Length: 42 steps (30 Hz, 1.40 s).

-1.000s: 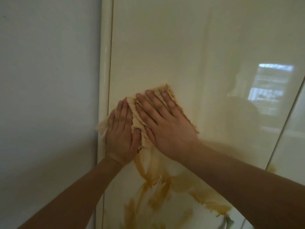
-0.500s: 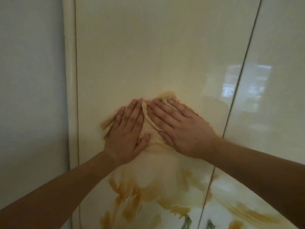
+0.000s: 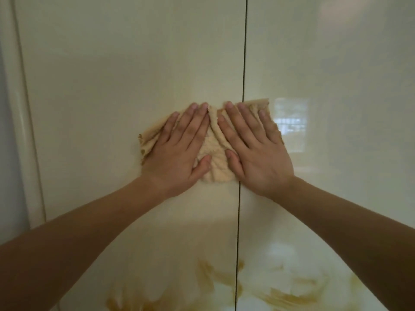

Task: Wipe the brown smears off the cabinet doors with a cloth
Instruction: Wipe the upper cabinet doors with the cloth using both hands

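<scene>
A crumpled beige cloth (image 3: 215, 161) lies pressed flat against two glossy cream cabinet doors, across the dark vertical gap between them. My left hand (image 3: 179, 151) covers its left part on the left door (image 3: 112, 86), fingers spread and pointing up. My right hand (image 3: 256, 149) presses its right part, reaching onto the right door (image 3: 336, 63). Brown smears (image 3: 208, 279) streak the lower part of the left door, and further smears (image 3: 289, 297) mark the lower right door, well below the cloth.
A rounded cream frame post (image 3: 20, 108) runs down the left edge of the cabinet, with a pale wall (image 3: 6, 176) beside it. A window reflection (image 3: 292, 124) shines on the right door just right of my right hand.
Both hands have slid the cloth rightwards, from the left door's left edge to the gap between the doors. The smears now sit farther below the cloth.
</scene>
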Motion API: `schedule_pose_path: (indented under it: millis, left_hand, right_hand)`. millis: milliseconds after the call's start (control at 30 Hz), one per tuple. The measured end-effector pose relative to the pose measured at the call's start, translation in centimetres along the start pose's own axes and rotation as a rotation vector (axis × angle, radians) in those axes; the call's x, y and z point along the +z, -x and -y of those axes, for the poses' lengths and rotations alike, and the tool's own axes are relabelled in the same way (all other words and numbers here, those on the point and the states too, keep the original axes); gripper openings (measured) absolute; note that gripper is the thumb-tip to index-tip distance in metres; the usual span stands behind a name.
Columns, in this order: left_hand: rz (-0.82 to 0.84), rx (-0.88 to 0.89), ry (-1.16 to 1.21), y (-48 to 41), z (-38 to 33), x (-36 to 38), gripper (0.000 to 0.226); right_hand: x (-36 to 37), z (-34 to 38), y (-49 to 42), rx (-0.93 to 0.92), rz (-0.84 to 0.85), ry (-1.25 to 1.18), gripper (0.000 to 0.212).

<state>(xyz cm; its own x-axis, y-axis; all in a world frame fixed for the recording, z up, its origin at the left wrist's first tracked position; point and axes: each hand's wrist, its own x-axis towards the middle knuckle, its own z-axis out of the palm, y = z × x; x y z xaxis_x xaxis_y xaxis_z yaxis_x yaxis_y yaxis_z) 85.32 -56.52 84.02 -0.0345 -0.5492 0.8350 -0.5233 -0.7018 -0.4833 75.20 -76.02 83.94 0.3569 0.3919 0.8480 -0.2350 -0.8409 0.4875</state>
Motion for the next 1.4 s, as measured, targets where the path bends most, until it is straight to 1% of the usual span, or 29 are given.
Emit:
schedule_pose_path:
  millis: [100, 267, 367, 533, 733, 933, 1033, 1133, 1233, 1333, 1400]
  left_hand:
    - [0.003, 0.016, 0.006, 0.1, -0.1, -0.1, 0.075]
    - [-0.003, 0.028, 0.037, 0.9, -0.7, 0.0, 0.072]
    - [0.005, 0.021, 0.060, 3.3, -2.4, 0.8, 0.071]
    - [0.031, -0.026, 0.107, 9.9, -6.6, 2.6, 0.072]
    - [0.071, 0.005, 0.114, 17.7, -10.6, 4.9, 0.073]
    - [0.060, 0.018, 0.137, 24.1, -13.8, 7.4, 0.073]
    - [0.084, 0.035, 0.139, 26.4, -14.6, 7.8, 0.075]
    - [0.086, 0.083, 0.170, 26.6, -14.2, 7.7, 0.074]
    - [0.095, 0.227, 0.195, 25.6, -11.5, 7.1, 0.073]
    - [0.098, 0.308, 0.162, 22.1, -7.3, 6.3, 0.074]
    - [0.063, 0.299, 0.121, 18.4, -3.9, 5.4, 0.075]
  right_hand:
    - [0.5, 1.4, 1.1, 0.102, -0.004, -0.015, 0.061]
    - [1.2, 3.5, 2.9, 0.172, -0.016, -0.043, 0.061]
    - [2.0, 5.3, 5.1, 0.147, -0.002, -0.053, 0.061]
    - [3.3, 8.8, 10.9, 0.089, 0.054, -0.076, 0.062]
    - [5.2, 13.6, 19.0, 0.076, 0.074, -0.085, 0.065]
    - [6.8, 16.4, 24.7, -0.024, 0.119, -0.040, 0.068]
    - [7.0, 17.1, 26.2, -0.087, 0.140, -0.059, 0.065]
    - [6.6, 16.6, 26.3, -0.118, 0.155, -0.089, 0.062]
    - [5.8, 15.7, 25.3, -0.174, 0.189, -0.096, 0.059]
    - [5.2, 13.8, 21.2, -0.193, 0.187, -0.054, 0.058]
    - [4.6, 12.4, 16.4, -0.164, 0.145, -0.044, 0.061]
